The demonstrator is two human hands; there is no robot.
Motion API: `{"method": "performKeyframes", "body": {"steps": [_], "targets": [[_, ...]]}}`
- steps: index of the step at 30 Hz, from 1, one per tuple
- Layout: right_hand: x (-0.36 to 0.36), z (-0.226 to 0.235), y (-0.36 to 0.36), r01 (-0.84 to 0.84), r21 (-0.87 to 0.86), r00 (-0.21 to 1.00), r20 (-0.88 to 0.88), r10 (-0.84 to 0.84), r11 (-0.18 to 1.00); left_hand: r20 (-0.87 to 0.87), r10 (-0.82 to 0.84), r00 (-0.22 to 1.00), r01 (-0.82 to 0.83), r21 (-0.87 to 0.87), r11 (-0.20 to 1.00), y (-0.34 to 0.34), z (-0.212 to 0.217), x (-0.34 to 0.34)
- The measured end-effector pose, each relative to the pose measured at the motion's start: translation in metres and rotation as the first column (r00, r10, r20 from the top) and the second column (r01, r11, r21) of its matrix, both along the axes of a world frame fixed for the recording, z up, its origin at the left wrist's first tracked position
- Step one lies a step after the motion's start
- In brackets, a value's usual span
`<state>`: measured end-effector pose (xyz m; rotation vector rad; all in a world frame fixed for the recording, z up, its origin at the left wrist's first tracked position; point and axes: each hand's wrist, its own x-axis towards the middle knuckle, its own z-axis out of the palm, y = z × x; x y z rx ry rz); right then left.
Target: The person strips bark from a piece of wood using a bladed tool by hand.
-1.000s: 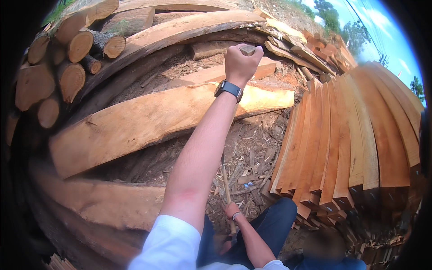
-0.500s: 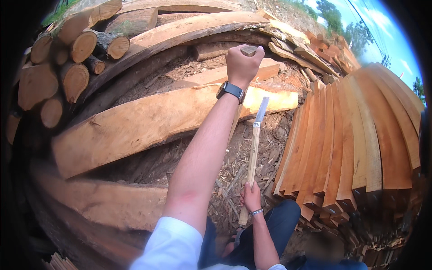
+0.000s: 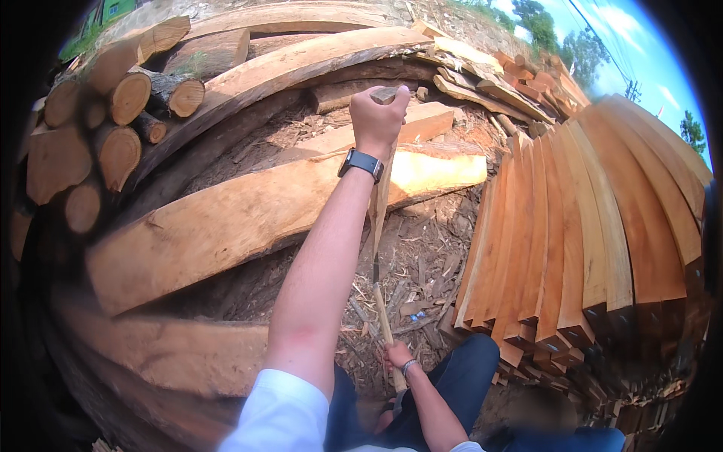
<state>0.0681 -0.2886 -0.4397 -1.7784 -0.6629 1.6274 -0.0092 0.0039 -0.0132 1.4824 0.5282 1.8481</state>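
Ahead of me, my left hand (image 3: 376, 124) is closed around the top of a wooden stick (image 3: 381, 196), whose cut end pokes out above the fist. The stick hangs nearly upright and narrows toward its lower end. Low by my knee, my right hand (image 3: 398, 355) grips a long-handled knife by its pale wooden handle (image 3: 384, 313). Its short metal blade (image 3: 376, 270) is seen nearly edge-on, close to the stick's lower tip; I cannot tell if they touch.
A long sawn slab (image 3: 218, 218) lies across the ground beyond my left arm. Stacked round logs (image 3: 120, 151) rise at the left. Reddish boards (image 3: 595, 226) lean in a large row at the right. Wood chips (image 3: 422, 279) cover the soil, and rough offcuts (image 3: 489, 94) lie at the back.
The knife has swung left and down, from beside the stick to its lower end, and its blade has turned edge-on. My left hand and the scene have shifted slightly left in view.
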Motion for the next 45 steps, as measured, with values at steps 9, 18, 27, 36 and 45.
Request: {"method": "performKeyframes", "body": {"steps": [9, 18, 27, 36, 45], "targets": [[-0.005, 0.000, -0.009, -0.422, 0.128, 0.557, 0.818, 0.146, 0.897, -0.036, -0.016, 0.999, 0.016, 0.011, 1.000, -0.004, 0.000, 0.009], [0.048, 0.046, 0.023, 0.092, -0.072, 0.895, -0.432, -0.114, 0.993, -0.001, -0.118, 0.993, 0.118, 0.000, 0.993, -0.002, 0.000, 0.013], [0.059, 0.128, 0.030, 0.464, 0.268, 0.882, -0.227, -0.412, 0.845, -0.045, -0.168, 0.985, 0.171, 0.052, 0.984, -0.005, 0.002, 0.018], [-0.009, -0.007, -0.008, -0.269, -0.023, 0.609, 0.770, 0.188, 0.963, -0.050, -0.124, 0.991, 0.126, 0.035, 0.991, -0.007, 0.002, 0.015], [-0.004, -0.041, -0.006, 0.140, -0.021, 0.976, -0.167, -0.141, 0.990, -0.030, -0.086, 0.996, 0.087, 0.018, 0.996, -0.007, 0.004, 0.010]]}}
